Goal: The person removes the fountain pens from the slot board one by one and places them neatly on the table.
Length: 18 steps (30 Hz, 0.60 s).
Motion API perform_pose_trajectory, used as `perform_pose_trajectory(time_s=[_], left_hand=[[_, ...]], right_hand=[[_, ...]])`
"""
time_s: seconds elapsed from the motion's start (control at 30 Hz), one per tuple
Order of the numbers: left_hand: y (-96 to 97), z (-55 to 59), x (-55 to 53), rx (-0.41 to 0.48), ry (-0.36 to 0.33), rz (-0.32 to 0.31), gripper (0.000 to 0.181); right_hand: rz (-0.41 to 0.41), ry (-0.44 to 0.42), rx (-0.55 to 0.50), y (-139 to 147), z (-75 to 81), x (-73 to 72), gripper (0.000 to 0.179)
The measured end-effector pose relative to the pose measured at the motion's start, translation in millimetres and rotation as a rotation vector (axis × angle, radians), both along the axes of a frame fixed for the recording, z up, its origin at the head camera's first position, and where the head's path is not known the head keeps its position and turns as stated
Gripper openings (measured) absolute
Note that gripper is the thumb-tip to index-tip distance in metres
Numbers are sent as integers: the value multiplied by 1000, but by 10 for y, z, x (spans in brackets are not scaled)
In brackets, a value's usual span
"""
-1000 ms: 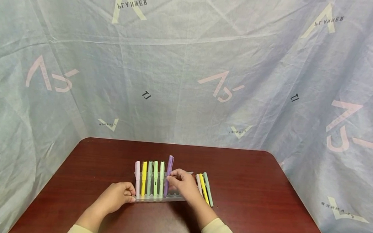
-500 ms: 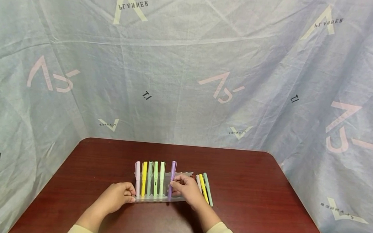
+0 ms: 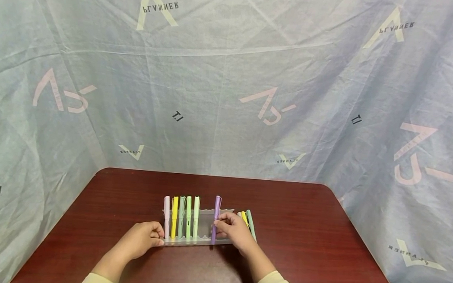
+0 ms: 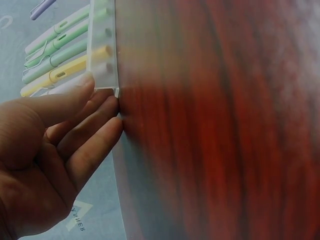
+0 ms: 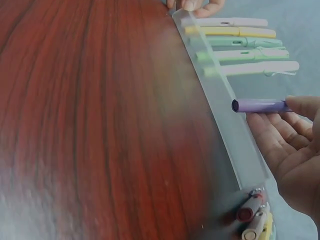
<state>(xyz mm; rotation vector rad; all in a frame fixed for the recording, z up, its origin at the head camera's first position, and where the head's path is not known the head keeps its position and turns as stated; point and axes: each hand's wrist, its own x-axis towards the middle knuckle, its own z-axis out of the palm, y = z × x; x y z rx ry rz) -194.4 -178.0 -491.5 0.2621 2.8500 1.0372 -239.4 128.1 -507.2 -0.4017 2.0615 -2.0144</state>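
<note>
Fingers [image 5: 265,134] and thumb of the right hand [image 3: 239,235] pinched a purple pen [image 3: 215,221] around the middle of its length, with the grip narrowed to the slim body. The pen stood nearly upright in front of the palm, clip end up, its lower end at the front edge of a clear plastic pen holder [image 3: 184,243]; whether they touched could not be told. It was probably light and stiff, with a smooth shell that might turn in a loose grip, so the bare stretch below the clip seemed the best hold.

The left hand [image 3: 141,240] gripped the holder's near left corner, thumb on top. Between the hands, a pink pen [image 3: 167,218], yellow pen [image 3: 174,218], sage pen [image 3: 181,219], bright green pen [image 3: 188,219] and pale green pen [image 3: 196,219] stood in a row. Beyond the right hand, loose pens [image 3: 251,224] lay partly hidden on the reddish-brown table [image 3: 302,232].
</note>
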Motion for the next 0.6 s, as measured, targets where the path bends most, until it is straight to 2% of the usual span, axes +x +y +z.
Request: perform_pose_trajectory(time_s=[0.6], left_hand=[[1, 7, 0, -2, -8, 4, 17]], right_hand=[[-71, 4, 66, 289, 48, 20, 25]])
